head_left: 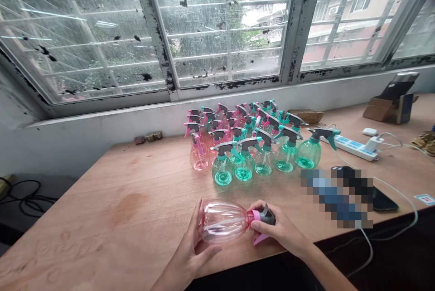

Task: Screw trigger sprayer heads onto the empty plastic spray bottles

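Note:
A clear pink spray bottle (224, 220) lies on its side between my two hands, over the front part of the wooden table. Its base rests in my left hand (195, 241), with the fingers behind it and the thumb along the near side. Around the pink collar and dark grey spray head, my right hand (277, 225) is closed. The pink trigger (261, 238) points down toward the table edge. Beyond my hands stands a group of upright spray bottles, with green ones (244, 172) in front and to the right, and pink ones (199, 159) at the left.
A white power strip (353, 147) with a plugged-in charger lies right of the bottles. Nearer are a black phone (385, 199), a blurred-out item (335, 198) and a white cable (403, 189). An open cardboard box (375, 107) stands far right. Barred windows rise behind the table (136, 191).

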Motion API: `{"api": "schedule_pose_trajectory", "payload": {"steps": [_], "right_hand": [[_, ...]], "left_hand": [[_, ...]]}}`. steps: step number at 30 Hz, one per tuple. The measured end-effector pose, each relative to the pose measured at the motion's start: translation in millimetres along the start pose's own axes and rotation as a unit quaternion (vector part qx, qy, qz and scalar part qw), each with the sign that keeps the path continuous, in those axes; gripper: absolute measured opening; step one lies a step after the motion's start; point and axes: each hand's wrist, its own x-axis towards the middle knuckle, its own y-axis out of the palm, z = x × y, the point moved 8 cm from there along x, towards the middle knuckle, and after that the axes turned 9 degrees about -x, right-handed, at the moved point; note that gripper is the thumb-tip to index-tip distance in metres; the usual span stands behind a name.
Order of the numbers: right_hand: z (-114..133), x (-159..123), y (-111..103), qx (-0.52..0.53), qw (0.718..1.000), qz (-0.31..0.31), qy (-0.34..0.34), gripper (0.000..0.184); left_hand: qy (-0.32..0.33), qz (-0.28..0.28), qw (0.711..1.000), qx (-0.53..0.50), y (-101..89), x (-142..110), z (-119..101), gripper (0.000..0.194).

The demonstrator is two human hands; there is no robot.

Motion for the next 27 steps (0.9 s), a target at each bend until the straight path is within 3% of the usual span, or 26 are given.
{"api": "schedule_pose_trajectory", "payload": {"steps": [14,20,27], "right_hand": [[0.8,-0.1,-2.0,-0.013,1.0,-0.004,-0.008,0.033],[1.2,0.2,-1.2,-0.011,1.0,-0.004,-0.008,0.033],[-2.2,-0.7,-0.8,-0.001,1.0,-0.002,-0.001,0.033]], "left_hand": [[0.031,0.017,0.999,0.013,2.7,0.7,-5.2,0.091],[0.008,0.017,1.0,-0.014,0.2,1.1,1.5,0.109],[0.01,0.02,1.0,0.01,3.3,-0.3,-5.3,0.094]]}}
